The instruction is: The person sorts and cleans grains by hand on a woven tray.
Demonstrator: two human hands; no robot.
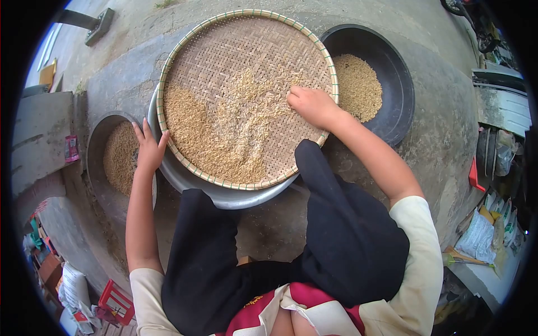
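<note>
A round woven bamboo winnowing tray (224,50) rests on a wide silver metal basin (227,199) in front of my knees. Unhusked rice grains (188,126) lie thickest along its left and lower side, with a thinner scatter in the middle. My right hand (311,105) is over the tray's right part, fingers drawn together at the edge of the scattered grain; whatever is between the fingertips is too small to make out. At the left rim, my left hand (148,147) has its fingers spread, the thumb by the rim.
A black basin (398,103) holding grain stands at the upper right. On the left is a dark grey basin (98,159), also with grain. Concrete floor (126,73) surrounds them. Bags (476,241) and a red plastic crate (116,301) lie toward the sides.
</note>
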